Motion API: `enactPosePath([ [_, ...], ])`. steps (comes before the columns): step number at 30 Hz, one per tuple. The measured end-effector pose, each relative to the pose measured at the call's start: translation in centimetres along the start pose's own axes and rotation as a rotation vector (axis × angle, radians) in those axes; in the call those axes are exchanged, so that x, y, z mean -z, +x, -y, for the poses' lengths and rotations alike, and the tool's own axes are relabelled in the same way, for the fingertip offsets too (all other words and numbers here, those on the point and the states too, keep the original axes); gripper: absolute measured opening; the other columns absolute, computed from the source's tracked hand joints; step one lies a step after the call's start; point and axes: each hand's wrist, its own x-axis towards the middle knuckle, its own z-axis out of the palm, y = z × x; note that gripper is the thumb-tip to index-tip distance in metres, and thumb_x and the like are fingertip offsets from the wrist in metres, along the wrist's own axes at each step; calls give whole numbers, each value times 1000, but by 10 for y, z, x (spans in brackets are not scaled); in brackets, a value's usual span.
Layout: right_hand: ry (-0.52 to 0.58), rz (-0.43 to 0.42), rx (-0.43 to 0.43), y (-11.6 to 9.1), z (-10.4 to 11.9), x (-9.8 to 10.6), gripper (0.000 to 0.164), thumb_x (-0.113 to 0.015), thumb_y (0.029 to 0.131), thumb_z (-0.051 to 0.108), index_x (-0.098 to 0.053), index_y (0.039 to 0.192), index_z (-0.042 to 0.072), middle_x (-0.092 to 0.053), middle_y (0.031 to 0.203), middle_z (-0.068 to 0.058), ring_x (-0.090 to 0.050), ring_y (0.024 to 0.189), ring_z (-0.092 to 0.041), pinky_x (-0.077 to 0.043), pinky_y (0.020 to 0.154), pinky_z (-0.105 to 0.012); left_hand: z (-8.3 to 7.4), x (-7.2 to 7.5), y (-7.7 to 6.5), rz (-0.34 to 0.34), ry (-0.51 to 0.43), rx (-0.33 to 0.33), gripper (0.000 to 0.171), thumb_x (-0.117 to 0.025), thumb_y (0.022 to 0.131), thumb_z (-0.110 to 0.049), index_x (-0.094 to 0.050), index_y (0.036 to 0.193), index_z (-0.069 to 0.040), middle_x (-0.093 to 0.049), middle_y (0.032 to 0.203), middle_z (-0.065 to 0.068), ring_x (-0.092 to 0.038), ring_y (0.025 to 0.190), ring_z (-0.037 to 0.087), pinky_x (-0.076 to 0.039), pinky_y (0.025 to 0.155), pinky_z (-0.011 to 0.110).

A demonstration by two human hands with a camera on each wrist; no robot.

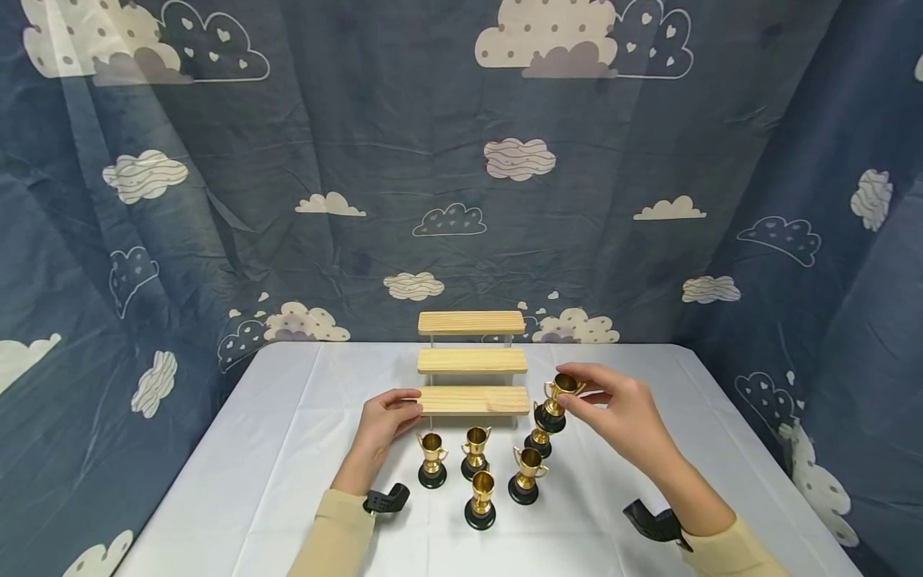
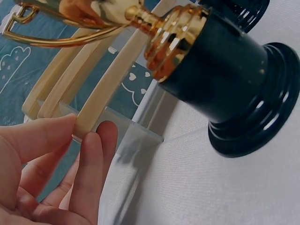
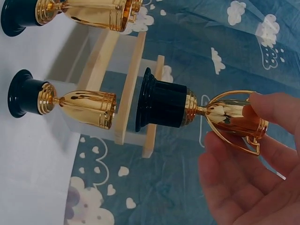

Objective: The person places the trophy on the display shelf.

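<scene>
While left hand (image 1: 384,422) pinches shelf (image 1: 473,400), right hand (image 1: 622,407) grips trophy (image 1: 554,407), 5 other trophies (image 1: 481,501) upright

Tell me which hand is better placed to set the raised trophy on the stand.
Likely the right hand: it holds the trophy aloft, near the stand, while the left hand pinches the left end of the bottom board.

Rear trophy (image 1: 538,445) partly hidden, sleeves (image 1: 333,530) cropped
</scene>
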Motion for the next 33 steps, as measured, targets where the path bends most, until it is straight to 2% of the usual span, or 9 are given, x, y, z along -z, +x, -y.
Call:
enactPosePath([
  [5,10,7,12,7,0,0,41,-83,86,23,-70,125,24,-70,110,12,-66,91,-9,-60,75,-22,0,-1,-1,-11,-17,3,29,-78,82,6,-72,110,3,-73,90,12,-72,81,19,-62,77,31],
  [13,23,21,24,20,7,-2,40,-82,87,25,-70,125,24,-71,109,10,-68,91,-10,-61,76,-26,2,0,-1,-8,-29,4,27,-78,82,6,-73,108,2,-73,91,12,-72,81,19,-62,77,31],
  [20,25,18,61,29,17,-5,43,-82,86,26,-69,127,23,-70,114,6,-69,91,-11,-60,76,-23,2,0,1,-10,-10,5,26,-79,82,4,-74,108,1,-73,91,13,-72,81,18,-62,77,30],
  [25,49,29,65,34,21,-7,42,-83,86,25,-70,126,24,-71,113,6,-69,90,-11,-61,75,-26,1,0,0,-9,-2,12,26,-78,83,3,-74,108,0,-73,93,17,-73,81,20,-62,77,31],
  [33,70,64,65,44,23,-15,40,-83,86,24,-70,124,22,-71,109,7,-68,90,-12,-61,74,-27,2,1,0,12,-15,-4,28,-78,83,4,-72,111,4,-73,92,17,-73,81,22,-62,79,32],
])
